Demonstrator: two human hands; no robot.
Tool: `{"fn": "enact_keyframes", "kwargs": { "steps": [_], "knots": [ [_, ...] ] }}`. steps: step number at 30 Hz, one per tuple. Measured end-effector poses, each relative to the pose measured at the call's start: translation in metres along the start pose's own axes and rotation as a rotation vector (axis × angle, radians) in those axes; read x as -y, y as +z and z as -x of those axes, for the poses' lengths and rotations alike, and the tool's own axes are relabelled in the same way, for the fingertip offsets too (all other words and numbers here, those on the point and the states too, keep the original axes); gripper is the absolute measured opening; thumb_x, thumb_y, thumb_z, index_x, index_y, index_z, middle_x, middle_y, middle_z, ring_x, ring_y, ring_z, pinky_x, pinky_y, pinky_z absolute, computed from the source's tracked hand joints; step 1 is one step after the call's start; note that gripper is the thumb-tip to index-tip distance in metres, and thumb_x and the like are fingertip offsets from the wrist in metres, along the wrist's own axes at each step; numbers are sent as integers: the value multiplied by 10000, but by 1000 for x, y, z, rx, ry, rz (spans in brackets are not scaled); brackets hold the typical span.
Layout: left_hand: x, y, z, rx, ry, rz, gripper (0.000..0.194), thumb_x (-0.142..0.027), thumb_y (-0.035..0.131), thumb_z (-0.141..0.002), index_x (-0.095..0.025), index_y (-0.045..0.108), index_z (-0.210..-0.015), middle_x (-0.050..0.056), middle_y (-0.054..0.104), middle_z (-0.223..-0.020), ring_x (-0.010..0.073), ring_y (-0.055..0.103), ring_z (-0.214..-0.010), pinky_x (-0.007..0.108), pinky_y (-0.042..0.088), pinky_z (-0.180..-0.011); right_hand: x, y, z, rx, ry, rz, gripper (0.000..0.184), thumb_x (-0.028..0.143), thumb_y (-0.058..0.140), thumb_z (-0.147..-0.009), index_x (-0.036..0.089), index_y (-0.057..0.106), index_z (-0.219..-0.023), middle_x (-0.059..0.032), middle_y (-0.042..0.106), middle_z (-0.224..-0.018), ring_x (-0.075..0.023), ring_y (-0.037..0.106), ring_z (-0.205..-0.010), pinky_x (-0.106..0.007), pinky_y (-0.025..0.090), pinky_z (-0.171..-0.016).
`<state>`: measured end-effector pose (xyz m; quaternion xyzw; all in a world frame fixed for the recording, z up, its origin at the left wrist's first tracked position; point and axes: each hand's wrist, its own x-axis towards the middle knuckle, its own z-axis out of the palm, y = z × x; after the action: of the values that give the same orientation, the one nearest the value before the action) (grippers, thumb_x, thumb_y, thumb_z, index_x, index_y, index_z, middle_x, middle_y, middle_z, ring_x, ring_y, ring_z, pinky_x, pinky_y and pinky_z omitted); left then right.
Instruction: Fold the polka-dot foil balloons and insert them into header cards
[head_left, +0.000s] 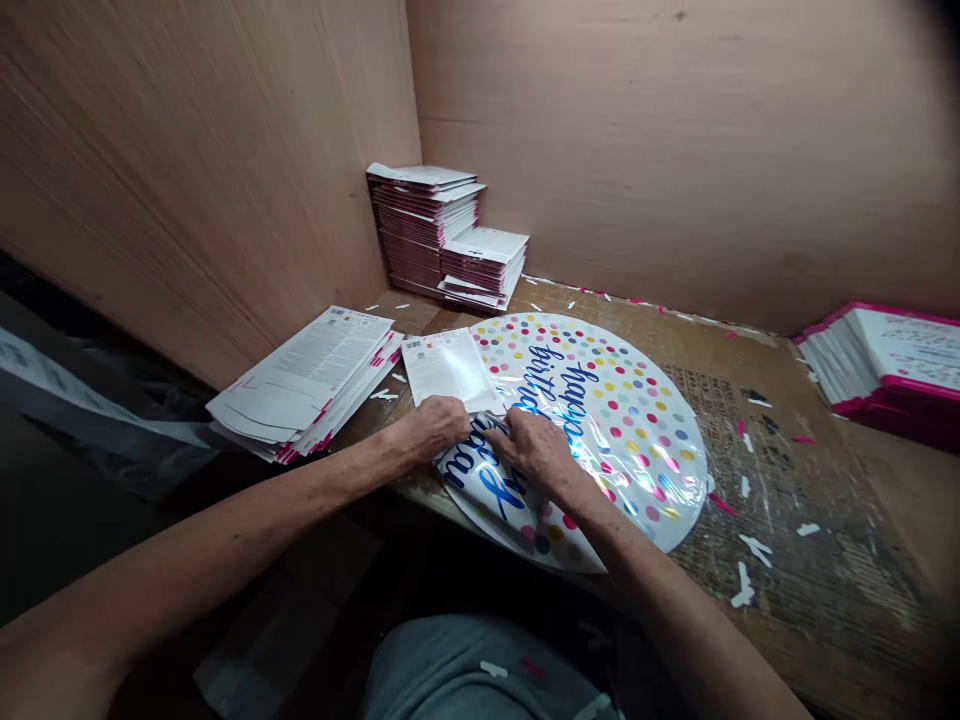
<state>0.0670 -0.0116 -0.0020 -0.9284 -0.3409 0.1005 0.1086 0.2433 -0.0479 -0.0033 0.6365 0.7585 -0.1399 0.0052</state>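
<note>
A round flat foil balloon with coloured dots and blue "happy birthday" lettering lies at the table's front edge. Over its left side is a folded foil balloon with the same blue script. My right hand is closed on the folded foil, thumb and fingers pinched at its upper edge. My left hand is closed beside it, at the lower edge of a white printed card packet. The fingers hide what exactly the left hand grips. Whether the foil reaches inside the packet, I cannot tell.
A fanned pile of printed card packets lies at left. Taller stacks stand in the back corner against wooden panels. More pink-edged packets sit at right. White and pink paper scraps litter the brown tabletop.
</note>
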Motion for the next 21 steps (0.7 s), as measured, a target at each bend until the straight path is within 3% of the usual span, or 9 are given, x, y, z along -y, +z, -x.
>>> {"fn": "enact_keyframes", "kwargs": {
  "steps": [4,6,10,12,14,16,18,21],
  "knots": [
    [5,-7,-2,-36,15,-32,220,7,452,-850,-72,654,-814,153,662,-751,251,660,-677,299,445,-541,-2,-4,0,-94,152,-54,371,425,537,-965,134,533,-1196,-135,628,-1170,-233,617,-999,-293,381,-720],
    [7,-10,0,-72,29,-63,217,13,446,-844,-76,640,-806,148,660,-749,256,661,-666,297,428,-518,-6,-4,-2,-132,162,-85,399,417,552,-960,122,519,-1226,-148,607,-1203,-227,611,-994,-290,385,-729],
    [7,-17,1,-171,125,-96,208,21,445,-836,-98,606,-780,125,648,-743,237,651,-660,288,417,-516,-19,-1,-6,-117,86,-121,276,393,475,-996,158,617,-967,-94,675,-982,-200,603,-900,-275,359,-705],
    [3,-22,2,-189,182,-80,216,18,437,-839,-112,599,-779,116,649,-753,230,648,-674,292,433,-537,-24,3,-5,-174,106,-111,275,375,451,-1002,169,610,-913,-80,677,-925,-196,593,-861,-278,339,-685],
    [-4,-25,3,-179,152,-16,236,-3,419,-857,-124,603,-773,110,652,-748,230,650,-685,308,464,-572,-27,8,-1,-273,150,-112,258,356,432,-1004,174,596,-921,-78,674,-915,-198,586,-842,-284,326,-675],
    [-15,-25,4,-232,1,104,225,-76,417,-895,-123,628,-832,129,678,-815,251,671,-772,349,515,-669,-29,11,5,-359,181,-155,249,346,422,-997,182,584,-905,-74,669,-894,-197,580,-811,-288,324,-667],
    [-29,-21,5,-396,-240,251,242,-247,495,-918,-98,625,-1058,200,674,-1085,322,647,-1053,436,521,-876,-33,12,9,-431,193,-243,239,344,423,-979,192,571,-869,-66,660,-866,-190,568,-766,-287,333,-661],
    [-51,-8,3,-668,-649,503,858,-502,694,-785,-93,330,-1446,271,332,-1528,428,284,-1442,562,344,-1122,-40,12,15,-497,189,-434,246,387,439,-943,210,549,-813,-37,632,-786,-179,541,-697,-283,355,-648]
  ]
}}
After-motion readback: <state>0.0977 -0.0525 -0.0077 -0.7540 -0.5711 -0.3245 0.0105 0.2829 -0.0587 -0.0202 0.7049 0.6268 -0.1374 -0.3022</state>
